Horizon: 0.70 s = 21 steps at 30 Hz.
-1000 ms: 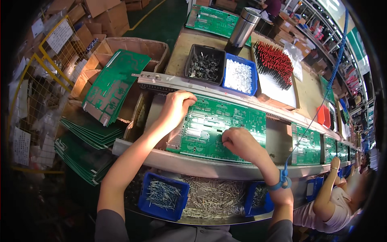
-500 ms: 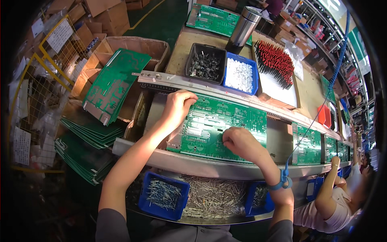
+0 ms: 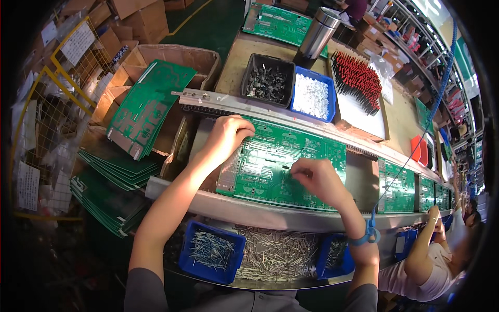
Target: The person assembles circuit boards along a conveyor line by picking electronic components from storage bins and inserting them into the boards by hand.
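A large green circuit board (image 3: pixel 267 190) lies flat on the metal conveyor rails in front of me. At its far left corner is my left hand (image 3: pixel 226 136), thumb and fingers pressed together; whatever they pinch is hidden. My right hand (image 3: pixel 321 179) hovers over the middle of the board, just beside a small dark part (image 3: pixel 285 167). Its thumb and forefinger are drawn together, and anything between them is too small to make out. A blue wrist strap (image 3: pixel 370 232) with a coiled cord circles my right wrist.
Nearest me sit a blue bin of leaded parts (image 3: pixel 212 251), loose metal-leaded parts (image 3: pixel 275 255) and another blue bin (image 3: pixel 332 255). Beyond the rail stand a black bin (image 3: pixel 267 80), a blue bin of white parts (image 3: pixel 312 93) and a steel flask (image 3: pixel 319 34). Stacked boards (image 3: pixel 150 106) are left; a co-worker (image 3: pixel 421 270) sits right.
My right hand has lifted slightly and shifted a little to the right, its fingers less curled. My left hand stays at the board's corner. The co-worker's arm has moved slightly.
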Available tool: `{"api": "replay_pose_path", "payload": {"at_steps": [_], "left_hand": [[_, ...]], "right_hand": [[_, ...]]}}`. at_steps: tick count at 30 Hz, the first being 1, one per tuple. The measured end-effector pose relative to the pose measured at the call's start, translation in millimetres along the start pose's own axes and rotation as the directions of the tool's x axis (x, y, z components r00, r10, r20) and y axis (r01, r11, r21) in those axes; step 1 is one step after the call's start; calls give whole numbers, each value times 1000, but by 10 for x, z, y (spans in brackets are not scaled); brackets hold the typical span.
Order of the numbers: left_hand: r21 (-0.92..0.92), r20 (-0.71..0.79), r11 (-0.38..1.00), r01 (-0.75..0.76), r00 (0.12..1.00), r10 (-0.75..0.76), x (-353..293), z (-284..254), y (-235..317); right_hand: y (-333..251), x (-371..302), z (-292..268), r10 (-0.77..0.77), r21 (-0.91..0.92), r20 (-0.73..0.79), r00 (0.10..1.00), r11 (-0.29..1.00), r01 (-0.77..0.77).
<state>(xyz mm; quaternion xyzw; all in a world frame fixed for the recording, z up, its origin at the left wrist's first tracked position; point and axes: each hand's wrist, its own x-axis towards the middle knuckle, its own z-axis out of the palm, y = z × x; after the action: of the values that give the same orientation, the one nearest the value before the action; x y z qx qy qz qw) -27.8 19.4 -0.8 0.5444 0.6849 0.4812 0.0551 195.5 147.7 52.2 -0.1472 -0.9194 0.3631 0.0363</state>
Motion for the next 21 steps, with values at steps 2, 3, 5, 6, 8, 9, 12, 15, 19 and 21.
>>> {"api": "replay_pose_path", "payload": {"at_steps": [2,3,5,6,8,9,12,15,19,21], "left_hand": [[2,-10,1000,-12,1000,12,-5,26,-28],[5,-14,1000,-12,1000,12,-15,44,-56],[2,-16,1000,-17,1000,17,-8,74,-65],[7,-16,1000,-16,1000,16,-6,82,-62],[16,-17,1000,-12,1000,13,-10,84,-66],[19,-15,1000,-11,1000,12,-13,88,-79],[44,-21,999,-26,999,27,-12,105,-84],[83,-36,996,-43,998,46,-20,115,-88],[122,-22,992,-31,999,34,-32,122,-78],[185,21,982,-38,999,34,-49,117,-16]], "right_hand": [[11,13,-26,-10,34,-21,1000,999,11],[20,21,-41,6,47,-35,999,999,-4],[38,32,-73,27,57,-54,998,998,-24],[48,42,-82,20,79,-112,994,997,-11],[57,73,-92,12,104,-168,986,995,6],[57,92,-95,13,67,-201,980,998,0],[79,160,-98,-31,-25,-256,966,999,26],[119,252,-59,-67,-31,-289,955,998,61],[183,395,41,-15,129,-300,954,990,56],[215,455,108,-11,155,-327,945,986,65]]}}
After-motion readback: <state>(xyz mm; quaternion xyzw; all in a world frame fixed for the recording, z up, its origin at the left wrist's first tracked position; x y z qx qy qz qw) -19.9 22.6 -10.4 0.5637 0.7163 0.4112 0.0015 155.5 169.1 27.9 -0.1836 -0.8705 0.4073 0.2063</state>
